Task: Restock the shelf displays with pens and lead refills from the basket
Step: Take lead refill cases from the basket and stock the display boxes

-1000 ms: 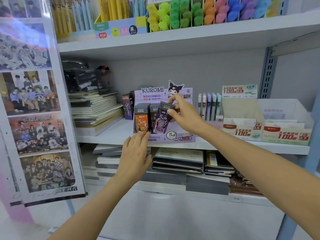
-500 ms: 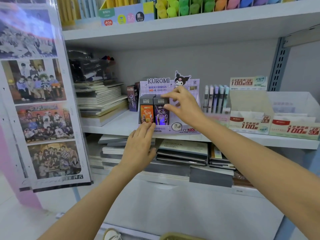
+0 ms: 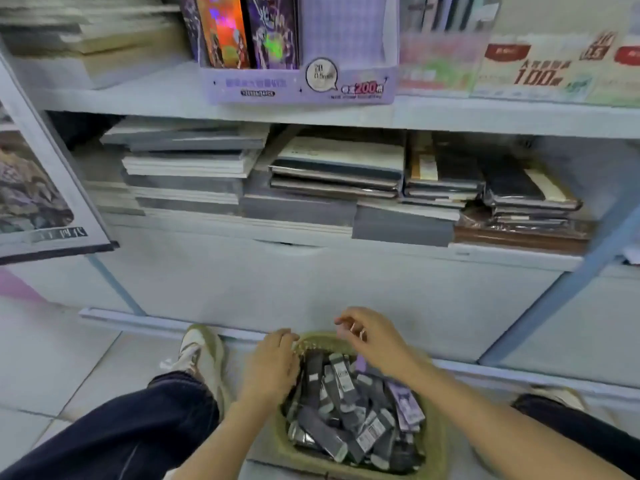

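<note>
The woven green basket [image 3: 434, 455] sits on the near floor between the feet, within easy reach of both hands. Flat, glossy lead refill packs [image 3: 341, 407], grey and purple, are heaped in it. The left hand [image 3: 273, 367] lies at its left rim, perhaps steadying it, but blur hides any grip. The right hand [image 3: 375, 339] hovers over the far rim, loosely curled and holding nothing. The purple card display box [image 3: 298, 86] on the far shelf seems to have room on its right.

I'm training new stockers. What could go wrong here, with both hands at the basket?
The basket is heaped with loose refill packs; a hasty grab by the left hand or right hand may spill some. It sits near the shoe, so a step might knock it.
</note>
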Tool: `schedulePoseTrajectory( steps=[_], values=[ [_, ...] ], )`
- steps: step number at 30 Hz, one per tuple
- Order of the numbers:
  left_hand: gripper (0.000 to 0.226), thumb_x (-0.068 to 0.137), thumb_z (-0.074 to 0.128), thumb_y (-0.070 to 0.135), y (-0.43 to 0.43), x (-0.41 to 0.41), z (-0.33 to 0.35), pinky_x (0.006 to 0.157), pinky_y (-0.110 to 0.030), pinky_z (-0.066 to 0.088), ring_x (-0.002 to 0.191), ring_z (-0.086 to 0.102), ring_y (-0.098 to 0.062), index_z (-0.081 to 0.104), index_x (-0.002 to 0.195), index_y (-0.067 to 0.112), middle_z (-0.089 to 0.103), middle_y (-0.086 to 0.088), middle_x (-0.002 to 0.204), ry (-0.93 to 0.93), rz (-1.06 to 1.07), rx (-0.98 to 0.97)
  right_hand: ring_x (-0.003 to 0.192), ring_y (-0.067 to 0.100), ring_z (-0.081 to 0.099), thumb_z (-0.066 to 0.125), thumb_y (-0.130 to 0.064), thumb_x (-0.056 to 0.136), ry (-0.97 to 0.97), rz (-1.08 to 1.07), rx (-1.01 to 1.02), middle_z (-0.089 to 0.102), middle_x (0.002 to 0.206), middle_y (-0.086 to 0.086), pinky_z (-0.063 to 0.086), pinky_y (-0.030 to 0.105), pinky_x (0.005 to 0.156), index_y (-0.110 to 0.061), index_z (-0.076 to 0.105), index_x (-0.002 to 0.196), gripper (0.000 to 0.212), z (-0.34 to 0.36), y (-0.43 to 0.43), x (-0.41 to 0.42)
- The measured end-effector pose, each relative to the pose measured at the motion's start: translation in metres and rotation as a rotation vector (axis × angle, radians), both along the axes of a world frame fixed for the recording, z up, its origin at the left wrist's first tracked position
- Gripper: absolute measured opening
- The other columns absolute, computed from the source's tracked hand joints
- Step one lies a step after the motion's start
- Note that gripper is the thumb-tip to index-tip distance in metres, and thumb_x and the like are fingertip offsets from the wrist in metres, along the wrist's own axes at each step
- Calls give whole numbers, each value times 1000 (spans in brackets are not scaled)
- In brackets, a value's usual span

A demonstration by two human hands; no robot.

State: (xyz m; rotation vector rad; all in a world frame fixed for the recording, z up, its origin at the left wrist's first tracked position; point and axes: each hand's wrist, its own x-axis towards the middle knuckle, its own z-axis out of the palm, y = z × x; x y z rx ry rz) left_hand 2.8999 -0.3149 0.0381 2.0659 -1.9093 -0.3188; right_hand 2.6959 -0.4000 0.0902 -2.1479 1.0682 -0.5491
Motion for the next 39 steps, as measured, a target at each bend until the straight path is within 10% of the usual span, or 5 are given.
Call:
schedulePoseTrajectory(
  steps=[10,18,26,32,39],
  values=[
    [60,94,58,13,44,-18,-100,115,-41,29,147,22,-34,33,147,1,21,-15,159,51,42,140,129,17,39,73,-27,83,591,185,275,42,139,-4,37,34,105,-27,47,134,58,-168,37,-44],
    [56,94,57,12,46,-22,-113,118,-40,22,147,19,-34,39,144,-1,23,-17,158,39,69,100,110,20,46,71,-55,76,741,264,227,49,117,2,40,35,89,-18,55,118,58,-190,36,-67],
    [38,88,66,11,38,-37,-102,104,-53,37,129,42,-42,60,124,2,47,-24,140,41,126,48,83,16,57,68,-30,89,236,-67,597,60,88,-3,43,27,73,-16,56,95,19,-170,34,-69],
    [33,91,66,32,21,-76,-79,91,-48,54,101,66,-24,60,118,15,69,-8,109,1019,266,413,85,14,67,74,-22,85,-66,-21,736,72,93,3,52,27,78,-13,68,100,19,-141,31,-49],
    [22,82,74,11,16,-71,-79,57,-24,56,69,64,-23,67,90,-8,70,-22,86,1306,512,308,90,22,70,70,-16,88,-114,-19,840,71,102,5,55,39,84,-8,55,112,30,-135,34,-45]
  ],
)
